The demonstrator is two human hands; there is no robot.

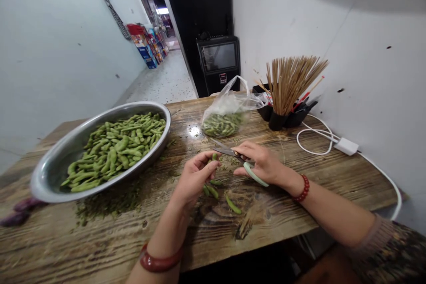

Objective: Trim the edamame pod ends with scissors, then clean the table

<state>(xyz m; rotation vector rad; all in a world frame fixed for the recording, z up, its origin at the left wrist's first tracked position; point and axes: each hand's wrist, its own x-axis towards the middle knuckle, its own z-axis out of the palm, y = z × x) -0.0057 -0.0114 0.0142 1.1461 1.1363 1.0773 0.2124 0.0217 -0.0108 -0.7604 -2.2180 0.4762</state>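
My left hand (196,174) pinches a green edamame pod (214,156) between thumb and fingers, close to the scissor blades. In my right hand (258,162) is a pair of scissors (228,150) with pale green handles, its blades spread apart and pointing left. Several loose pods (233,204) lie on the wooden table under my hands. To the left, a large metal basin (45,182) holds a heap of edamame pods (116,151). Beyond my hands, a clear plastic bag (229,102) contains more pods.
Green trimmings (106,204) are scattered beside the basin on the wooden table (159,239). At the back right stand wooden skewers (289,84) in a black holder (278,120). A white cable and adapter (346,145) lie near the wall. Something purple (16,215) sits at the left edge.
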